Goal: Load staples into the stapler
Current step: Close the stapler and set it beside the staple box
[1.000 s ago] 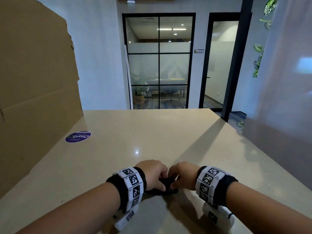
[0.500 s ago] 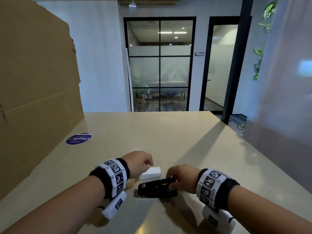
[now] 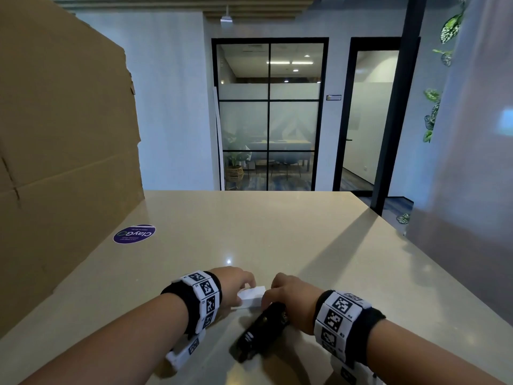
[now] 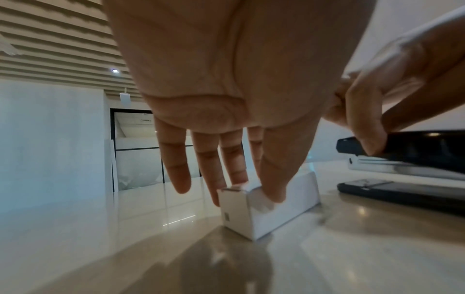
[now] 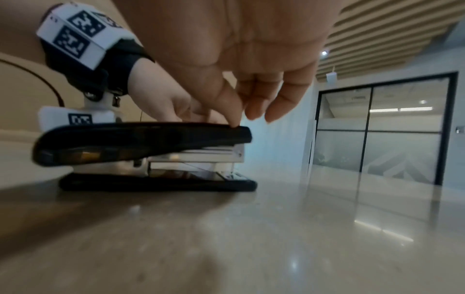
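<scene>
Stapler: the black stapler (image 3: 259, 333) lies flat on the table (image 3: 277, 240), close to the near edge, closed, its front end angled away towards the far right.
Staple box: a small white box (image 3: 249, 297) stands on the table just beyond the stapler's front end, near it but apart from it in the left wrist view (image 4: 276, 208).
Left hand: the left hand (image 3: 233, 287) reaches down onto the near end of the box; thumb (image 4: 276, 179) and fingers (image 4: 214, 179) pinch its top corner from either side.
Right hand: the right hand (image 3: 294, 297) sits over the stapler's front end; a fingertip (image 5: 232, 119) presses on the top cover (image 5: 141, 139), the other fingers loosely bent above it, holding nothing.
Beyond: a tall cardboard sheet (image 3: 63, 151) stands along the left edge, with a round purple sticker (image 3: 134, 233) on the table beside it.
</scene>
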